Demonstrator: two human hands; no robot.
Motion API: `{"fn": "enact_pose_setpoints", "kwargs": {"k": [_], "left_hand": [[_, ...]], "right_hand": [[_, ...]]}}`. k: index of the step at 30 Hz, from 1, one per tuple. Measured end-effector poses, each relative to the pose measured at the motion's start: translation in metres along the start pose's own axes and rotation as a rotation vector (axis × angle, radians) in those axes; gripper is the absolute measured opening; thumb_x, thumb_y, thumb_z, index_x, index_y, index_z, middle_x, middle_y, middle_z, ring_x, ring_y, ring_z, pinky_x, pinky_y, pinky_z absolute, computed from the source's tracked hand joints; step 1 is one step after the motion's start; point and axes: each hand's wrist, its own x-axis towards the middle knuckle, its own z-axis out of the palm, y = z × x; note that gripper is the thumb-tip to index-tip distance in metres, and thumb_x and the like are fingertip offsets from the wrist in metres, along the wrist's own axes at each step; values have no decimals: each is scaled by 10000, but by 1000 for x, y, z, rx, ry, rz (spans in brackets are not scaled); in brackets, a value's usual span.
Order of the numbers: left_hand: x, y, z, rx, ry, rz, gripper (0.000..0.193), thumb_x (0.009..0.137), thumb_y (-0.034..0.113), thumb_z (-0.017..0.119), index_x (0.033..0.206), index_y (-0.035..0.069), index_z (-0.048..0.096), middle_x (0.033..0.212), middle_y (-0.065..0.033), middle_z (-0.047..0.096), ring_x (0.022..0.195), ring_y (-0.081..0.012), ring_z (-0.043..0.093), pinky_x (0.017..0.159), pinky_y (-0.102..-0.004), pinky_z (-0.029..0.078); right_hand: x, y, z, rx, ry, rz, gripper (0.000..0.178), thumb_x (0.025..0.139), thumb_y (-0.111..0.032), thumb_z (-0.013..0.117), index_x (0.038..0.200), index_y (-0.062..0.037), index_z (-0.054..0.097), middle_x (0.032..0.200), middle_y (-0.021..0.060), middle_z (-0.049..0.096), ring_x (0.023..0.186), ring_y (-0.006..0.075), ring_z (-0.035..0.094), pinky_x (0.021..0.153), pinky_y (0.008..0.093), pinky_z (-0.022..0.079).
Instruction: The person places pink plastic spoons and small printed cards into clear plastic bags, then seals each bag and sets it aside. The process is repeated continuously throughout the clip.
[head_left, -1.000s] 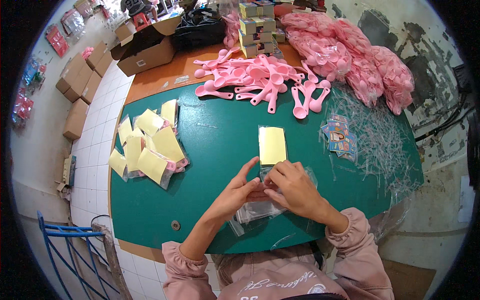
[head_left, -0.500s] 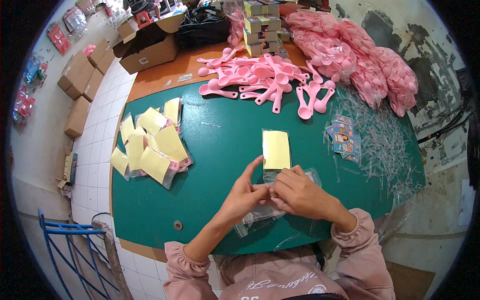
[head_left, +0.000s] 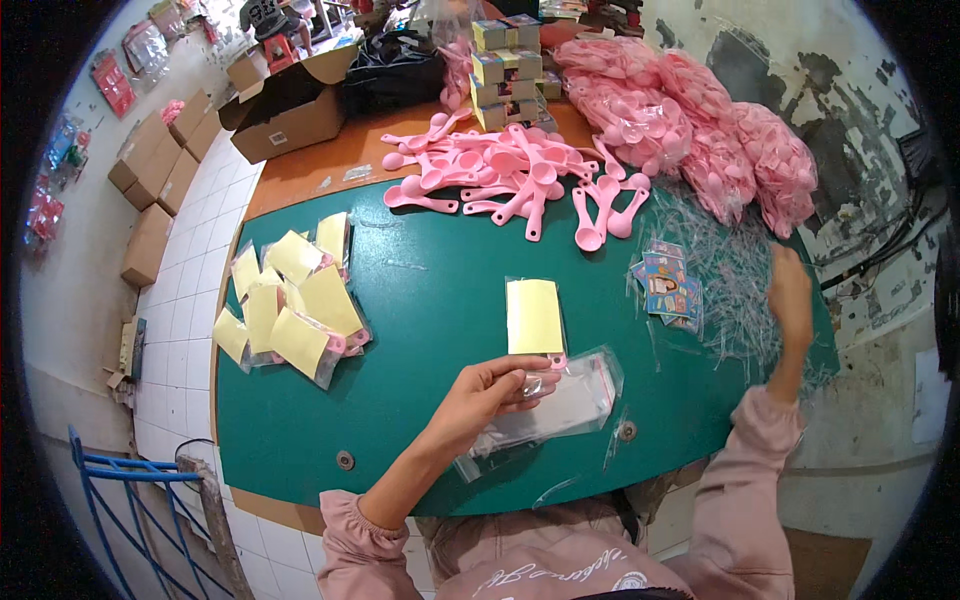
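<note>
Room: white tiled floor runs along the left of frame. Surface: your green tabletop spans the centre. Clear strips are heaped at its right; a stack of clear sleeves lies lower centre. Your right hand, right of frame by the strips, has curled fingers; cannot tell if it holds anything. Your left hand, the nearer, pinches the lower end of the yellow-carded packet, mid-frame. Packet extends upward from that grip, long axis nearly upright in frame.
</note>
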Motion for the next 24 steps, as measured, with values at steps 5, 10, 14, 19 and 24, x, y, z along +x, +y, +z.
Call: {"fn": "enact_pose_setpoints", "kwargs": {"k": [5, 10, 14, 19, 24], "left_hand": [[-8, -6, -8, -69, -6, 6, 290, 946, 145, 376, 1175, 22, 505, 1130, -86, 558, 1043, -176, 553, 857, -269, 468], [-8, 6, -2, -60, -65, 24, 293, 953, 137, 344, 1202, 33, 459, 1059, -113, 588, 979, -185, 587, 788, -269, 486], [-7, 1, -3, 372, 149, 190, 240, 908, 91, 434, 1141, 34, 446, 960, -130, 603, 866, -186, 626, 639, -258, 509], [4, -3, 0, 940, 199, 402, 218, 806, 87, 609, 1000, 37, 523, 862, -107, 569, 732, -162, 609, 586, -248, 505], [10, -2, 2, 800, 339, 359, 142, 784, 95, 641, 840, -14, 569, 842, -58, 541, 748, -99, 564, 601, -226, 509]], "right_hand": [[-46, -181, -37, 1101, -400, -505, 389, 648, -126, 703, 985, -32, 533, 963, 133, 462, 882, 301, 507, 773, 360, 431], [-51, -193, -22, 1217, -511, -297, 139, 755, -119, 655, 832, -37, 573, 905, 98, 450, 764, 182, 520, 684, 278, 456], [-54, -192, -13, 1415, -597, -179, 138, 756, -88, 657, 840, -37, 561, 906, 56, 442, 723, 119, 497, 639, 234, 435], [-57, -191, -4, 1576, -927, -108, 95, 816, -85, 619, 846, -20, 556, 892, 12, 498, 774, 74, 506, 660, 209, 434], [-61, -198, 4, 1689, -946, 116, 164, 818, -135, 628, 834, 10, 554, 765, 40, 596, 674, 95, 591, 608, 222, 478]]}}
